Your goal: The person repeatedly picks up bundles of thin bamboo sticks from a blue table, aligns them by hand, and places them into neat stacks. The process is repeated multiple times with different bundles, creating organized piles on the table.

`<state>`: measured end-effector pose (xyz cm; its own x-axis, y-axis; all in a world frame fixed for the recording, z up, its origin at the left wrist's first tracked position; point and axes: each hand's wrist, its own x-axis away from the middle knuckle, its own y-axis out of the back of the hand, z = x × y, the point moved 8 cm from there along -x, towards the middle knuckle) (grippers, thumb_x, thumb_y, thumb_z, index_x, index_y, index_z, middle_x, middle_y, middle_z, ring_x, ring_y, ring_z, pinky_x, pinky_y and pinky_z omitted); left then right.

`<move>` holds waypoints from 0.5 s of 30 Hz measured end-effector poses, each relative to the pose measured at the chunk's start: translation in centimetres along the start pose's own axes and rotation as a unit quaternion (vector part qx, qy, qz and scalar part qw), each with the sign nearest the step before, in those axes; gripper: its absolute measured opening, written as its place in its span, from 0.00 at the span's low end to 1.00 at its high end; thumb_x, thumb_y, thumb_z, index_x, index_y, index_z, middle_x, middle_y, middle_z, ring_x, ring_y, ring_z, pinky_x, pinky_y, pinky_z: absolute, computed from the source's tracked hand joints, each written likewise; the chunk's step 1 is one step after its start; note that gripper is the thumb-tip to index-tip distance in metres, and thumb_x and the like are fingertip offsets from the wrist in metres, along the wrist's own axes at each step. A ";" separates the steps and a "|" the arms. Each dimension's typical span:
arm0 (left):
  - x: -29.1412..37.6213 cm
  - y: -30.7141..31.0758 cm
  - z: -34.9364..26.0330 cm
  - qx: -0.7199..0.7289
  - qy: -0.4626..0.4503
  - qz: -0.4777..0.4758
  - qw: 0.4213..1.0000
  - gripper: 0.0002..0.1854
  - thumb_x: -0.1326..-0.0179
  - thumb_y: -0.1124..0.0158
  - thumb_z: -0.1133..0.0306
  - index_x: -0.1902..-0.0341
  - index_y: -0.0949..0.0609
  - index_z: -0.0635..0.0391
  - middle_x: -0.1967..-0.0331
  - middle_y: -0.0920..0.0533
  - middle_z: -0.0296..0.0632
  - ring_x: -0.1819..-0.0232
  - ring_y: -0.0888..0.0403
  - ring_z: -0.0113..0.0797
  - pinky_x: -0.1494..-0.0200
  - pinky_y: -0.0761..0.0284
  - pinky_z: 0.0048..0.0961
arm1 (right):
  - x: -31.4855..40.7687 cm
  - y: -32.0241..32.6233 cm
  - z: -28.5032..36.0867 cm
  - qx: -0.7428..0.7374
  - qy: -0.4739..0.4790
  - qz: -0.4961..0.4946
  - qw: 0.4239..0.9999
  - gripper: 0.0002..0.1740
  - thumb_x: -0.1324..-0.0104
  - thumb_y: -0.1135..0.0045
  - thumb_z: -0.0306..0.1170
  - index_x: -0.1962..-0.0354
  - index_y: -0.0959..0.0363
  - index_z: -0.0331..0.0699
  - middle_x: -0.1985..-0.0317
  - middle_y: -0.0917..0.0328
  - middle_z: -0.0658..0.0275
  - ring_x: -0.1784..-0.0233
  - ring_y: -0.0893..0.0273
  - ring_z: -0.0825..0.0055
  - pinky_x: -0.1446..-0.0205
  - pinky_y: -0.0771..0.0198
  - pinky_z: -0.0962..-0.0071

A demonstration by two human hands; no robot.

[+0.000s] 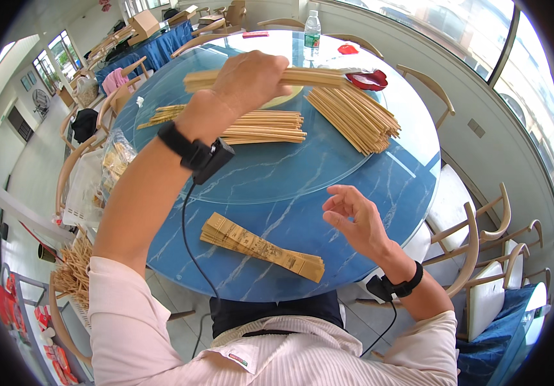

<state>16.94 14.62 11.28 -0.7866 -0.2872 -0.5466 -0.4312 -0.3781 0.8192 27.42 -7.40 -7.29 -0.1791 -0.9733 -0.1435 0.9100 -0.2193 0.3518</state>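
Observation:
My left hand (253,79) is closed around a bundle of wooden chopsticks (313,77), raised above the glass turntable (277,186) of a round blue table. Below it on the turntable lie loose chopsticks (267,126), partly hidden by my left wrist. A larger pile of chopsticks (354,118) sits to the right. My right hand (352,217) hovers over the table's right side with fingers apart and curved, holding nothing. Nearest my body, a fanned stack of printed brown paper sleeves (262,246) rests on the tabletop.
A plastic bottle (311,36), a red-rimmed item (368,79) and a red packet (255,34) are at the table's far side. Wooden chairs (429,91) surround the table. At left stand a white crate (81,188) with a plastic bag (115,159) and a basket of chopsticks (72,270).

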 end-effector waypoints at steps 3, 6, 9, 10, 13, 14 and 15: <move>1.1 -8.2 4.6 -0.016 0.029 0.127 0.991 0.24 0.45 0.20 0.51 0.62 0.19 0.59 0.66 0.13 0.51 0.57 0.13 0.56 0.53 0.17 0.49 | 0.3 0.2 0.4 0.039 0.011 0.023 0.999 0.23 0.31 0.31 0.26 0.41 0.24 0.30 0.57 0.14 0.60 0.56 0.15 0.72 0.48 0.20 0.73; 2.3 -14.9 6.6 0.014 0.043 0.230 0.972 0.26 0.47 0.19 0.49 0.60 0.19 0.59 0.62 0.13 0.54 0.52 0.14 0.56 0.48 0.18 0.48 | 0.4 0.9 0.6 0.048 0.016 0.018 0.999 0.19 0.31 0.31 0.26 0.44 0.22 0.30 0.58 0.14 0.60 0.56 0.15 0.73 0.49 0.20 0.74; 3.9 -16.8 5.9 0.061 0.054 0.252 0.964 0.28 0.48 0.18 0.49 0.57 0.18 0.59 0.58 0.14 0.55 0.48 0.16 0.55 0.43 0.20 0.47 | 0.2 2.0 0.5 0.072 0.019 0.002 0.997 0.17 0.31 0.31 0.27 0.47 0.21 0.30 0.59 0.13 0.60 0.57 0.15 0.73 0.51 0.20 0.74; 4.4 -17.3 6.2 0.084 0.052 0.239 0.966 0.28 0.47 0.18 0.49 0.56 0.17 0.59 0.56 0.15 0.54 0.47 0.16 0.55 0.42 0.21 0.46 | 0.0 2.6 0.4 0.078 0.024 -0.005 0.997 0.17 0.31 0.31 0.27 0.47 0.20 0.30 0.59 0.13 0.60 0.57 0.15 0.72 0.51 0.20 0.73; 5.4 -17.9 6.4 0.123 0.049 0.225 0.965 0.29 0.45 0.19 0.49 0.49 0.15 0.58 0.51 0.16 0.51 0.44 0.18 0.54 0.40 0.22 0.45 | -0.9 4.5 -0.6 0.093 0.018 -0.033 0.995 0.17 0.32 0.30 0.27 0.48 0.20 0.29 0.60 0.13 0.60 0.59 0.15 0.72 0.53 0.20 0.73; 5.5 -17.8 6.4 0.134 0.044 0.224 0.964 0.29 0.44 0.20 0.49 0.48 0.15 0.57 0.50 0.16 0.51 0.43 0.18 0.54 0.39 0.22 0.45 | -1.4 5.0 -1.0 0.096 0.013 -0.043 0.994 0.17 0.32 0.30 0.28 0.48 0.20 0.29 0.60 0.13 0.60 0.60 0.16 0.72 0.53 0.20 0.72; 5.4 -17.5 6.1 0.146 0.038 0.221 0.964 0.29 0.44 0.20 0.48 0.47 0.15 0.56 0.49 0.17 0.51 0.42 0.18 0.54 0.39 0.22 0.45 | -1.8 5.5 -1.0 0.113 0.020 -0.053 0.992 0.17 0.32 0.30 0.27 0.48 0.20 0.29 0.60 0.14 0.59 0.60 0.16 0.70 0.53 0.20 0.72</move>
<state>17.59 25.09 -4.96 -0.8925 -0.4302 -0.1353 -0.1764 0.0569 0.9827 33.17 -6.76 -6.04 -0.2503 -0.9415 -0.2256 0.7784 -0.3343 0.5313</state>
